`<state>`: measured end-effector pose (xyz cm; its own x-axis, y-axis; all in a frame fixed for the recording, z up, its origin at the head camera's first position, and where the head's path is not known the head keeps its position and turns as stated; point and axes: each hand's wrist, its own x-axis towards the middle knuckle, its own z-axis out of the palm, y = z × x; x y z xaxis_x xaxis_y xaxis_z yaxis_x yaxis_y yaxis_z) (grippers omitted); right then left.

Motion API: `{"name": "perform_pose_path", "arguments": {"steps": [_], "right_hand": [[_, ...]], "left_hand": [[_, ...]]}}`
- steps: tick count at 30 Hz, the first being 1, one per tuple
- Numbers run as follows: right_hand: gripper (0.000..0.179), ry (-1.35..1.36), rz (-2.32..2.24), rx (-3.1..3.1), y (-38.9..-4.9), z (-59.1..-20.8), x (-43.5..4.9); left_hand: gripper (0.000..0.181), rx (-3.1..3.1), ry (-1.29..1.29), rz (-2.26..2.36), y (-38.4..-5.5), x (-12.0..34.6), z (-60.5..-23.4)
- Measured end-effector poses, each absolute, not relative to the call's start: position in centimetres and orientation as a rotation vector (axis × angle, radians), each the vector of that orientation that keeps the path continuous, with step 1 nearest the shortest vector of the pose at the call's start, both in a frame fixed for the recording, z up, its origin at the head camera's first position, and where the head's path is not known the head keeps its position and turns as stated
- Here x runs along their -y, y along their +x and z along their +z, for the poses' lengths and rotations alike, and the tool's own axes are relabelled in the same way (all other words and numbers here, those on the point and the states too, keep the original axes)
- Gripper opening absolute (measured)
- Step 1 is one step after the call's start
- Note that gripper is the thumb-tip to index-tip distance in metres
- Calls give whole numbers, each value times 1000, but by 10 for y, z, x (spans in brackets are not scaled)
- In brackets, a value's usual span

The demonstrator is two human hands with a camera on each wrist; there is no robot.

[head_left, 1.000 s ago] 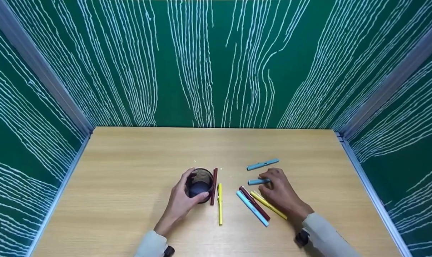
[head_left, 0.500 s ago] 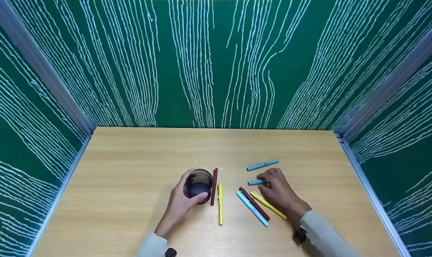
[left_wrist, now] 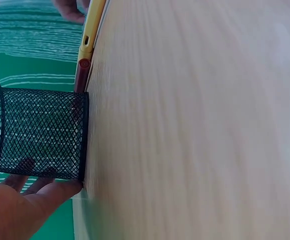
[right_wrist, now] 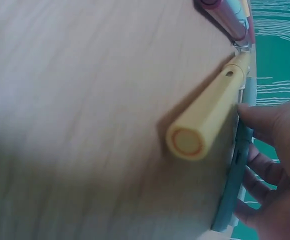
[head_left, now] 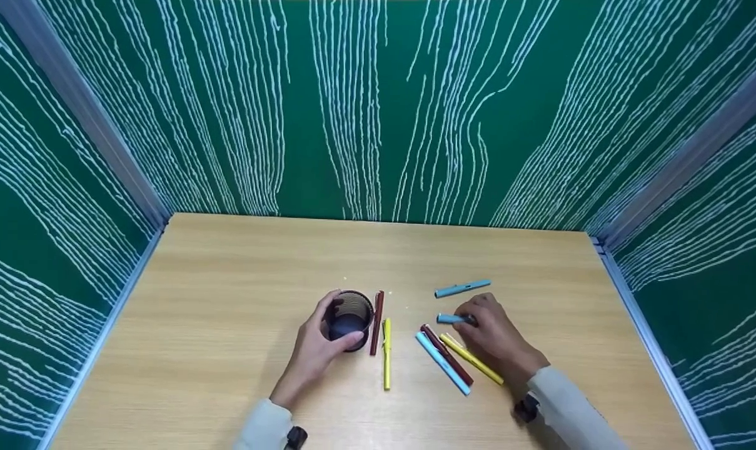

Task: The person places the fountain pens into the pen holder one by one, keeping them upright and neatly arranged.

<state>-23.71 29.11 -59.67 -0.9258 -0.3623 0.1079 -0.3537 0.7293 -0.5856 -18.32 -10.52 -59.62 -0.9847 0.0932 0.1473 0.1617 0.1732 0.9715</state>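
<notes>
The right hand has its thumb and fingertips closed around a teal pen, pinching it toward its right end, while the left end sticks out beyond the fingers. The pen is low over the table, roughly level; whether it touches the wood I cannot tell. The left hand, its fingers and thumb spread only as wide as the mesh cup, holds that black cup upright on the table from its left and near sides. Just right of the cup lies a dark red pen, and just right and nearer, a yellow pen. On the near side of the pinched pen, 3 more slant from far left to near right: a light blue pen, a maroon pen and a lemon pen. Farther off lies 1 slate-blue pen, apart from the rest. Green walls with wavy white lines stand beyond.
</notes>
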Motion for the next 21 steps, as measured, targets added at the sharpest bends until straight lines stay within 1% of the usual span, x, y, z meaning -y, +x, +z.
{"name": "perform_pose_path", "arguments": {"steps": [9, 14, 21], "right_hand": [[10, -547, -1142, -2923, -235, -569, -289], [8, -547, -1243, -2951, -233, -549, -279], [12, -546, -1385, -2967, -232, -525, -267]], "left_hand": [[93, 2360, -263, -1965, -187, 108, -597], [89, 2353, -282, -1940, -188, 113, -598], [89, 2352, -281, -1956, -189, 116, -597]]}}
